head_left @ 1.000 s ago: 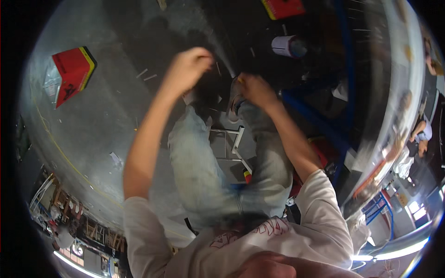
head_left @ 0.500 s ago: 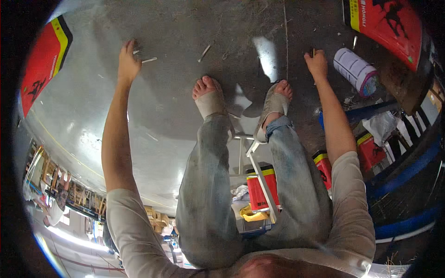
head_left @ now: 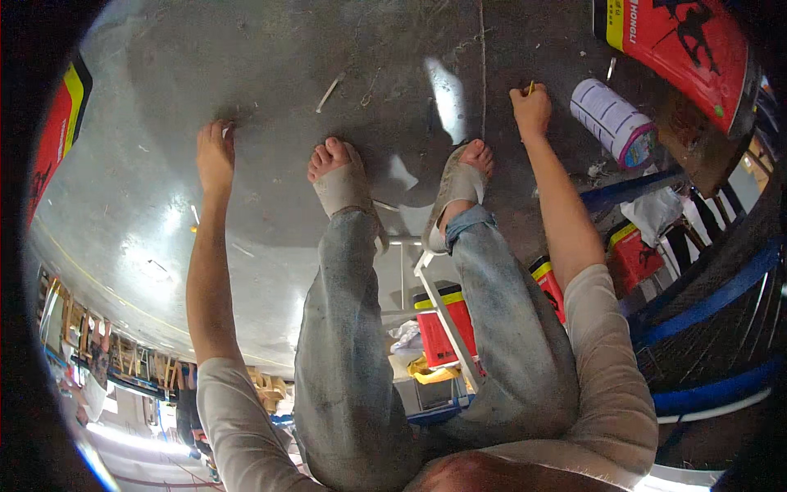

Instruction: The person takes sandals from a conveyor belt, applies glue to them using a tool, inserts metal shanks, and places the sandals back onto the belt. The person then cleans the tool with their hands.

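We have our right hand point(head_left: 533, 113) low over the grey floor point(head_left: 270, 74), its fingers curled closed around a thin yellow piece point(head_left: 531, 87) whose tip pokes up past the knuckles. Our left hand point(head_left: 215, 158) is well apart on the other side of our feet, its fingers bent and close together; something small and pale point(head_left: 227, 129) shows at the fingertips, but we cannot tell whether they grip it. Just beyond the right hand lies a white cylinder point(head_left: 611, 119) on its side, its label divided into panels of fine dark print too small for us to read, with a magenta rim at one end. Behind it, a red container point(head_left: 697, 61) carries bold white capitals, a black figure and a yellow band with small dark characters. Another red container point(head_left: 51, 143) at the left edge has pale lettering beside its yellow band and a black emblem. A white strip point(head_left: 330, 93) lies on the floor between our hands.
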Demonstrator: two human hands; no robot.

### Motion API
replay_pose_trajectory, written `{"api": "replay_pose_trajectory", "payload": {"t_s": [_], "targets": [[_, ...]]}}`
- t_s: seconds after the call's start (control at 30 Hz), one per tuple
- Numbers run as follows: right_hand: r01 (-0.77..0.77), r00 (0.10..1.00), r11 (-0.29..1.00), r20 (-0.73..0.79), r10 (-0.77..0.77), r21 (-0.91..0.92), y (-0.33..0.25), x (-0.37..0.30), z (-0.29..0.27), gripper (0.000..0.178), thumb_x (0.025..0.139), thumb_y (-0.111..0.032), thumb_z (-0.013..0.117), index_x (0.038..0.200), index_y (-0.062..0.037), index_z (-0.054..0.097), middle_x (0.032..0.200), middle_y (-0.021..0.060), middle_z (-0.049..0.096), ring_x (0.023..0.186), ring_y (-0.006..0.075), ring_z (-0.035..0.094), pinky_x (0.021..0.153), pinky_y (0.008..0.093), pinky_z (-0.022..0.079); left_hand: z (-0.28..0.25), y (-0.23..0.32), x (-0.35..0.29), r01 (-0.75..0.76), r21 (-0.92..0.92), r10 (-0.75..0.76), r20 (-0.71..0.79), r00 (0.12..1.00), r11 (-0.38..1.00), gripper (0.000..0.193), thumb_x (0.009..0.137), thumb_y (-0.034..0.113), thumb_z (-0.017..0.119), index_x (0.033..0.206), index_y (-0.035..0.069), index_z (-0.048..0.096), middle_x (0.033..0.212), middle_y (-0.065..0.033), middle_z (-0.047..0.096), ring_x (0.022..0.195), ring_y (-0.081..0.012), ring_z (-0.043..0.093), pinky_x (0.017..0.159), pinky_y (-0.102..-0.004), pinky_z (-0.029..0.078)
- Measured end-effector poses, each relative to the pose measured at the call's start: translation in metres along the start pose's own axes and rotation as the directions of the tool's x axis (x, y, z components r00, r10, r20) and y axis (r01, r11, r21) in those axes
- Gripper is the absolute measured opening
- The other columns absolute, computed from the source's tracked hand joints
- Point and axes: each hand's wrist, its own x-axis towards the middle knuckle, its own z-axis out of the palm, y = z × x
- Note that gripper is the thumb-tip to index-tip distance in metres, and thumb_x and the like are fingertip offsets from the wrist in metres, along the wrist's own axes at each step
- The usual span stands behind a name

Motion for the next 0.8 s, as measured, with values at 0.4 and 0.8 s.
{"api": "replay_pose_trajectory", "payload": {"t_s": [0.4, 0.8], "targets": [[0.105, 0.994, 0.994, 0.04, -0.103, -0.036, 0.007, -0.004, -0.008, 0.033, 0.081, -0.026, 0.064, 0.093, 0.0032, 0.056, 0.073, 0.017, 0.058, 0.07, 0.036, 0.06, 0.067, 0.0454, 0.046, 0.011, 0.02, 0.009, 0.231, 0.109, -0.223, -0.079, 0.972, 0.967, 0.021, 0.078, 0.015, 0.063, 0.091, 0.003, 0.054, 0.093, -0.0176, 0.057, 0.094, -0.0346, 0.056, 0.077, -0.0432, 0.049], [0.003, 0.775, 0.937, 0.592, -0.223, 0.349, -0.063, -0.077, -0.027, 0.016, 0.083, -0.017, 0.058, 0.091, -0.0028, 0.058, 0.075, 0.0092, 0.061, 0.067, 0.0229, 0.061, 0.064, 0.0371, 0.047, 0.031, -0.05, -0.11, 0.567, -0.5, -0.693, -0.096, 0.715, 0.655, 0.026, 0.078, 0.008, 0.058, 0.101, -0.002, 0.052, 0.099, -0.0237, 0.057, 0.087, -0.0419, 0.058, 0.071, -0.0455, 0.047]]}}
